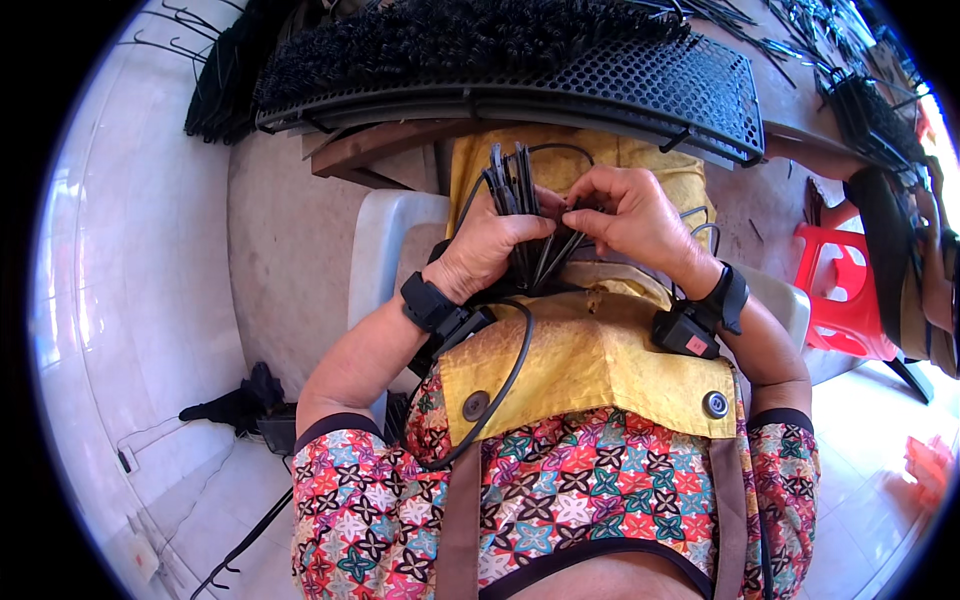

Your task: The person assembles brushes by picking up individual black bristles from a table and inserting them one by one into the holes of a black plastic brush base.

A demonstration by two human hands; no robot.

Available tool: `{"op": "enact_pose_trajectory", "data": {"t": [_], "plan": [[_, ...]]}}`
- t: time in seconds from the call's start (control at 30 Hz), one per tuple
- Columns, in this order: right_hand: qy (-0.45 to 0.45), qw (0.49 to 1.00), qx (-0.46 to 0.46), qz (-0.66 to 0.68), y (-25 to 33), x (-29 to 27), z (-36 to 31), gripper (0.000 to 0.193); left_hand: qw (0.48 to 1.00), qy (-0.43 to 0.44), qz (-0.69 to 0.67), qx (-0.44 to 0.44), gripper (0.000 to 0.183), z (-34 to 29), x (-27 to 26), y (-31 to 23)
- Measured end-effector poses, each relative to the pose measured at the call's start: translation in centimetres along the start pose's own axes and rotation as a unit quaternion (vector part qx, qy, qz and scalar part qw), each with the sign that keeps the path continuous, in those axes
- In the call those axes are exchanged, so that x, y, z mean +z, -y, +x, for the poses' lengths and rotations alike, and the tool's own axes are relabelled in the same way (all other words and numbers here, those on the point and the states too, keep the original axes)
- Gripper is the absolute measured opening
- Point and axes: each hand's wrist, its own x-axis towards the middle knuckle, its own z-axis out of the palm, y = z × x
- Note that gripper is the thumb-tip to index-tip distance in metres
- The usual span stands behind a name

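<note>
My left hand (487, 243) is wrapped round a bundle of thin black strips (513, 180) that stands roughly upright over my lap. Their upper ends fan out above my thumb, and the lower ends reach down toward the apron. Close beside it, my right hand (628, 216) has thumb and forefinger pinched together at a thin dark strip (560, 255) slanting down to the left. What exactly lies between those fingertips is too small to make out. Beneath both hands spreads a yellow apron (590, 330).
Ahead stands a black perforated metal tray (700, 95) heaped with small black pieces (430, 50), on a brown-framed table (345, 150). A red plastic stool (845, 290) and another person's arm (815, 153) are at right. Black hooked rods (180, 40) hang at far left. A cable (522, 350) loops across my apron.
</note>
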Motion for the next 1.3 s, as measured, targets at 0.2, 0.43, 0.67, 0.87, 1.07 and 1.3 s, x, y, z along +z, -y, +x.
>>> {"op": "enact_pose_trajectory", "data": {"t": [0.2, 0.43, 0.67, 0.87, 1.07, 1.3], "plan": [[-0.03, 0.999, -0.011, 0.04, -1.7, -0.6, -0.3, 0.009, 0.984, -0.095, -0.15, -0.012, 0.02, 0.2, 0.0, 1.0], [-0.212, 0.965, -0.068, 0.135, -0.2, -2.9, -0.9, 0.01, 0.954, -0.108, -0.28, -0.005, 0.012, 0.4, -1.0, -0.7], [-0.218, 0.725, -0.507, -0.412, 1.3, -2.6, -1.2, 0.023, 0.981, -0.042, -0.187, -0.038, 0.016, 1.1, 3.8, -4.2], [-0.078, 0.716, -0.5, -0.481, 0.3, -1.0, -1.5, 0.033, 0.983, -0.035, -0.179, -0.035, 0.017, 2.6, 2.0, -2.1], [-0.099, 0.8, -0.508, -0.304, -0.8, -0.7, -1.3, 0.025, 0.969, -0.078, -0.213, -0.098, 0.011, 4.2, 0.4, -0.7], [-0.336, 0.91, -0.241, -0.016, -1.4, -1.9, -0.7, 0.019, 0.993, -0.059, -0.099, -0.031, 0.019, 3.1, 2.4, -2.4]]}}
